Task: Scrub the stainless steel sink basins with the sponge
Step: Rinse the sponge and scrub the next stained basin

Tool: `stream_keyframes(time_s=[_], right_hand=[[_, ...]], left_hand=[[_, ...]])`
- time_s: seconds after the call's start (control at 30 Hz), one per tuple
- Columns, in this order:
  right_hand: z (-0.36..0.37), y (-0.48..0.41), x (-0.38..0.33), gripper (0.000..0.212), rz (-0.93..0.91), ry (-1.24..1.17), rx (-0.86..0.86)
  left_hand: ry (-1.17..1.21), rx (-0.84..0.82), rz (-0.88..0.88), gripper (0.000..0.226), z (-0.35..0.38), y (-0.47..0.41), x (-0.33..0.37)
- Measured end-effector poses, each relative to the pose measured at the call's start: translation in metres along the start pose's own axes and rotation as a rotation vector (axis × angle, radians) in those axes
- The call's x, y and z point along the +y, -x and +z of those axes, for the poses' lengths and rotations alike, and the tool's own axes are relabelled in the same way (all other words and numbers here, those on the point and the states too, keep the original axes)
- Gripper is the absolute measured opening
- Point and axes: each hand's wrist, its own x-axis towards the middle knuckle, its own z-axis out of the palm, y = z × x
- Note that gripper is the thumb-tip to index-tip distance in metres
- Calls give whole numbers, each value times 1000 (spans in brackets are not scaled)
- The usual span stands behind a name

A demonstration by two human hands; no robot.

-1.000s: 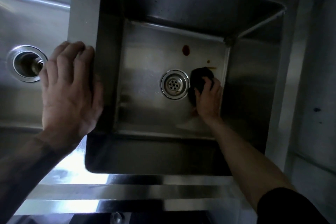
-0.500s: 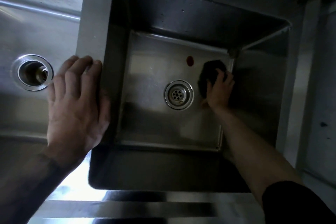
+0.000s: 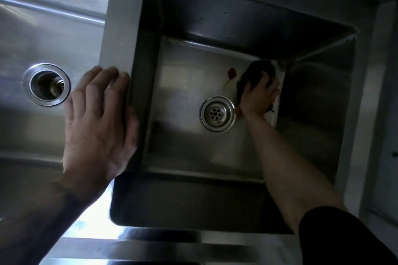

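Note:
A deep stainless steel basin (image 3: 185,97) fills the middle of the view, with a round drain (image 3: 217,113) in its floor. My right hand (image 3: 258,98) reaches down into it and grips a dark sponge (image 3: 256,71), pressed on the floor near the far right corner. A red stain (image 3: 232,72) lies just left of the sponge. My left hand (image 3: 99,118) rests flat, fingers straight, on the steel divider (image 3: 120,28) between the two basins. The left basin (image 3: 53,34) shows its own drain (image 3: 46,84).
The sink's bright front ledge (image 3: 150,245) runs along the bottom edge. A steel back wall with water droplets (image 3: 215,11) rises behind the right basin. A pale wall or panel (image 3: 383,114) stands at the far right.
My right hand has pushed the sponge away from the drain toward the far right corner of the basin. The left hand has stayed on the divider.

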Motion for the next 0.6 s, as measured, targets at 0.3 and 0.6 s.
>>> stream_keyframes(time_s=[0.3,0.6], right_hand=[[-14,-27,32,54,-11,49,-28],[-16,-11,38,54,-413,97,-224]], left_hand=[[10,-9,-5,50,-1,-1,1],[-1,-16,-10,51,-4,-1,1]])
